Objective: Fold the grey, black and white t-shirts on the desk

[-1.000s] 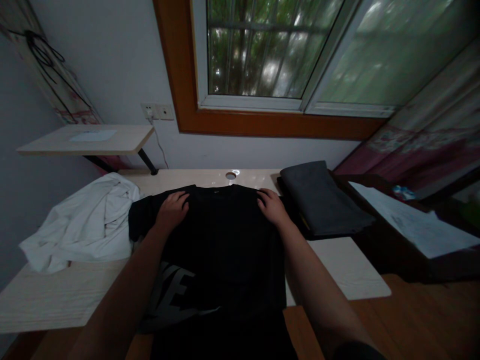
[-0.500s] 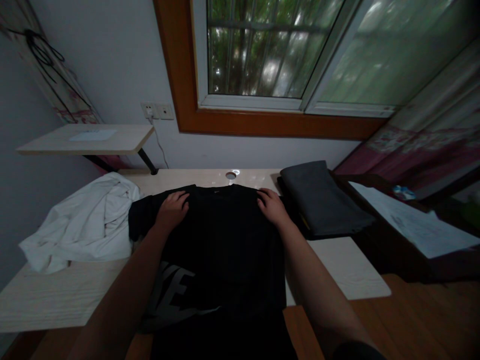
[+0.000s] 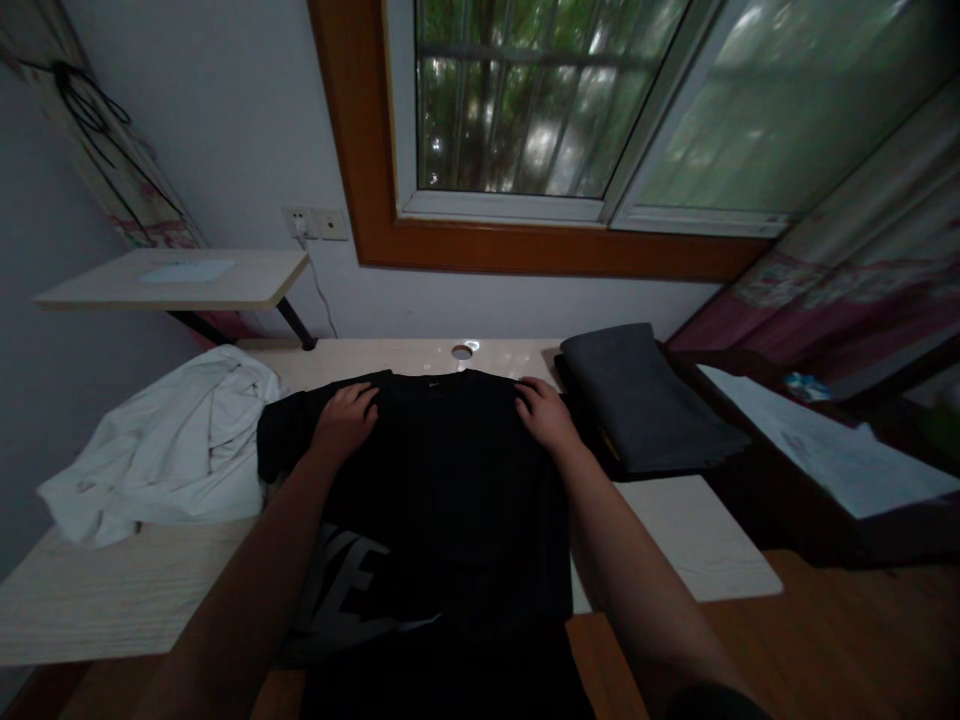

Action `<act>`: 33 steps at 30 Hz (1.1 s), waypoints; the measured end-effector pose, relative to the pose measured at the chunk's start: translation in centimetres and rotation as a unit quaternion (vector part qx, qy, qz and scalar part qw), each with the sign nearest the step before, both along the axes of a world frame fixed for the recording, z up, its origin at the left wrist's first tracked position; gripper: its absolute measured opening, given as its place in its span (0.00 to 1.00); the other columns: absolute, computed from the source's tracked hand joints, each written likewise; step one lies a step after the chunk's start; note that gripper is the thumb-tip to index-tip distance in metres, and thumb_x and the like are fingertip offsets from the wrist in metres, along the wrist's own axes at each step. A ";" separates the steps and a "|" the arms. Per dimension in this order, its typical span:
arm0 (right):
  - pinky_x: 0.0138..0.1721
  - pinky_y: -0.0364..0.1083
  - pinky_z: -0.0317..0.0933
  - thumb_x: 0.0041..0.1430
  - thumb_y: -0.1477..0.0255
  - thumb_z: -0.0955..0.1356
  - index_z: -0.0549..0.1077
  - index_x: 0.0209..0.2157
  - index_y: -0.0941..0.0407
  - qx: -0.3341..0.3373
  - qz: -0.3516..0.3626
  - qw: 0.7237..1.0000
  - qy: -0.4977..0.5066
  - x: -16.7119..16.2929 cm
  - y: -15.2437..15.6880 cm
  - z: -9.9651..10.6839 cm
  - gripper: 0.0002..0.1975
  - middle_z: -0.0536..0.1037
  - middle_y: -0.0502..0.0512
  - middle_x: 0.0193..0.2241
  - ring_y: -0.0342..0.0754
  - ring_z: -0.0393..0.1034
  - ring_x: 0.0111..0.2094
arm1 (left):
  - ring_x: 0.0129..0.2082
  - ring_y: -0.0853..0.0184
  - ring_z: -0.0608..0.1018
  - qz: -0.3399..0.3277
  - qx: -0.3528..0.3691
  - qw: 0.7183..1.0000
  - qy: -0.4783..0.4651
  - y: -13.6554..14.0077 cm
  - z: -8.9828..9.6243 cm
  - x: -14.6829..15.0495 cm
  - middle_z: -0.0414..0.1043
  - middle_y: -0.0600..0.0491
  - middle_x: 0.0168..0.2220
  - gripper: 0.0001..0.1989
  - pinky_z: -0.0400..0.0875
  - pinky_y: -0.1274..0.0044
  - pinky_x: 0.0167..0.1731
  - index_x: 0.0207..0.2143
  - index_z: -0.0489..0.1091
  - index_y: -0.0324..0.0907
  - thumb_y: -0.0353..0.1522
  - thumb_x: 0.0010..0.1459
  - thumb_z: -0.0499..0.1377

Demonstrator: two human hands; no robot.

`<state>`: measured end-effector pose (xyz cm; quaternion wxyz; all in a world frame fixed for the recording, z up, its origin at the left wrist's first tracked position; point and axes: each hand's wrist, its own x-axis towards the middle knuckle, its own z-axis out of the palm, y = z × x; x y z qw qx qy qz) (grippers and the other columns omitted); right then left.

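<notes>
Below the window (image 3: 517, 110), on a pale desk (image 3: 686, 525), both hands' fingers (image 3: 358, 392) lie parted on a black shirt (image 3: 454, 480).

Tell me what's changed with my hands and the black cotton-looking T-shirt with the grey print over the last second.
Nothing visibly changed: your left hand and right hand stay on the upper part of the black T-shirt with grey print. The crumpled white cloth and folded dark grey fabric also stayed put.
</notes>
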<state>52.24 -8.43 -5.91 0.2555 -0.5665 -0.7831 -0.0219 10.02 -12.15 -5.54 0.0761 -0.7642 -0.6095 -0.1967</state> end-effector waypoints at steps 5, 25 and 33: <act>0.60 0.55 0.65 0.64 0.72 0.63 0.79 0.51 0.56 0.015 -0.025 1.000 -0.001 -0.3 -0.6 1.0 0.17 0.75 0.61 0.56 0.57 0.69 0.55 | 0.61 0.54 0.70 0.010 -0.015 1.000 0.009 0.1 0.3 -0.1 0.70 0.47 0.62 0.22 0.66 0.62 0.61 0.60 0.72 0.43 0.36 0.68 0.51; 0.51 0.55 0.63 0.66 0.72 0.62 0.79 0.47 0.56 0.080 -0.150 0.985 0.015 1.2 -2.5 4.6 0.16 0.77 0.63 0.49 0.60 0.67 0.49 | 0.62 0.53 0.70 0.069 -0.037 0.997 0.012 2.1 0.3 -4.0 0.68 0.47 0.64 0.24 0.65 0.61 0.62 0.62 0.70 0.46 0.38 0.67 0.49; 0.49 0.55 0.64 0.66 0.68 0.65 0.79 0.47 0.57 0.010 -0.147 0.987 -0.063 0.9 -2.1 3.2 0.14 0.74 0.66 0.46 0.60 0.67 0.47 | 0.62 0.54 0.70 0.063 -0.032 0.997 0.012 2.6 0.2 -5.8 0.68 0.45 0.64 0.25 0.63 0.61 0.63 0.62 0.69 0.44 0.38 0.67 0.49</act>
